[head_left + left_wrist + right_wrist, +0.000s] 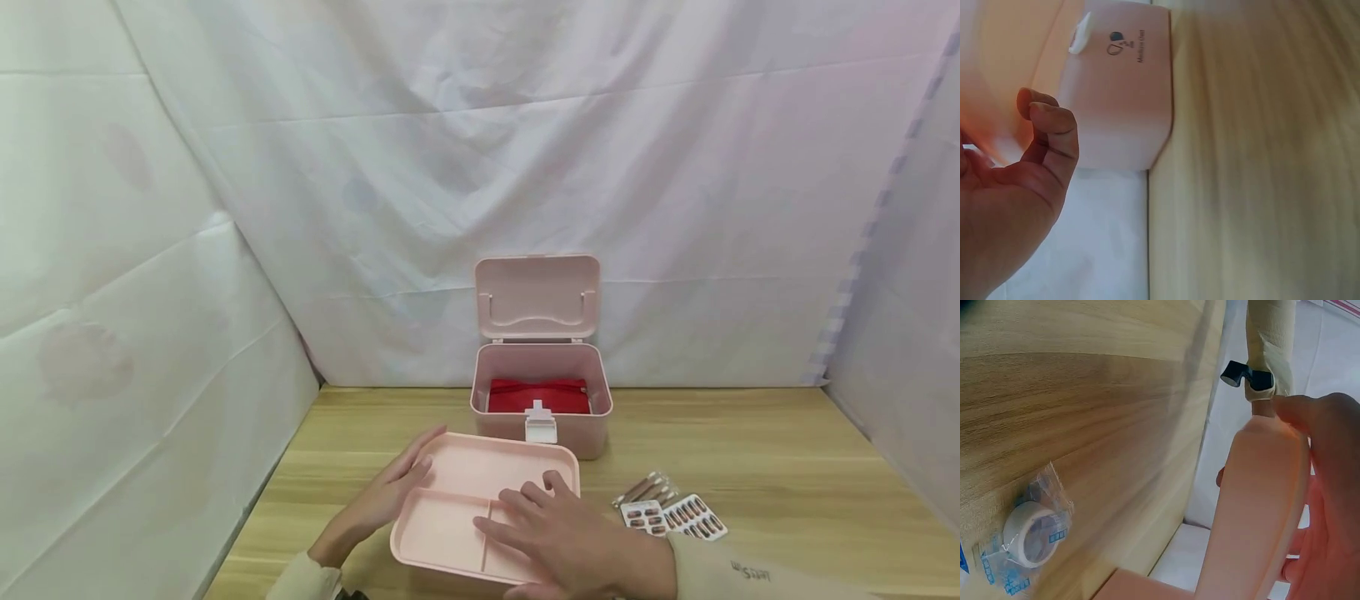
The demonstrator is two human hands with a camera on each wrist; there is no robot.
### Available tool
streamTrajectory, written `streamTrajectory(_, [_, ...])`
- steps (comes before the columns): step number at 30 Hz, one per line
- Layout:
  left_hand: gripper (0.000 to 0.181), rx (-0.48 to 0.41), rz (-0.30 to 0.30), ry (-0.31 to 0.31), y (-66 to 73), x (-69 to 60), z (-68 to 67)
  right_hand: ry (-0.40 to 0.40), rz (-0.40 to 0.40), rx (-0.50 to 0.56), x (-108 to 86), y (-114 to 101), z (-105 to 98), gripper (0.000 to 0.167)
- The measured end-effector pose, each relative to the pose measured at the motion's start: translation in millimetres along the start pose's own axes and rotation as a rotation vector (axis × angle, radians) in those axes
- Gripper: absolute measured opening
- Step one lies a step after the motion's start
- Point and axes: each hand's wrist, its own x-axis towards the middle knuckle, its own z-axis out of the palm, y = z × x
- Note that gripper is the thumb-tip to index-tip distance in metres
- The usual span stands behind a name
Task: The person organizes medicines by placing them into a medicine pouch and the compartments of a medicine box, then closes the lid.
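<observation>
Pink divided tray, in both hands, raised

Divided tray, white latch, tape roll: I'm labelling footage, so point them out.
Divided tray point(476, 468): head view, long compartment's floor.
White latch point(541, 430): head view, its lower plate.
Tape roll point(1015, 534): right wrist view, its white ring.

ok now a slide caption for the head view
Left hand holds a divided pink tray, right hand over it, near an open box with something red inside.
</observation>
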Motion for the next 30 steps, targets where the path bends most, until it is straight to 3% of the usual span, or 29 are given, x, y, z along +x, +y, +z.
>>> streamTrajectory(6, [0.051,-0.025,-0.003,-0.004,-10.5,-7.3,-7.1,0.009,0.035,0.035,-4.5,4,3,0.073])
streamTrajectory(10, [0.053,-0.034,-0.008,-0.021,-17.7,-12.4,-12.2,0.009,0.085,0.122,-11.6,11,1,0.075])
streamTrajectory(13, [0.054,-0.032,-0.030,-0.018,-23.9,-16.4,-16.0,-0.040,0.150,0.209,-18.8,17,-5,0.074])
streamTrajectory(17, [0.055,-0.025,-0.074,0.022,-32.3,-20.3,-21.4,-0.099,0.298,0.328,-30.4,31,-13,0.068])
streamTrajectory(21, [0.054,-0.001,-0.109,0.080,-40.1,-21.0,-25.3,-0.072,0.429,0.398,-42.2,50,-13,0.056])
streamTrajectory(27, [0.053,0.040,-0.132,0.143,-50.5,-17.9,-24.0,-0.082,0.514,0.441,-57.5,73,2,0.046])
streamTrajectory(30, [0.052,0.044,-0.127,0.154,-54.2,-15.3,-21.6,-0.119,0.535,0.521,-63.0,80,11,0.043])
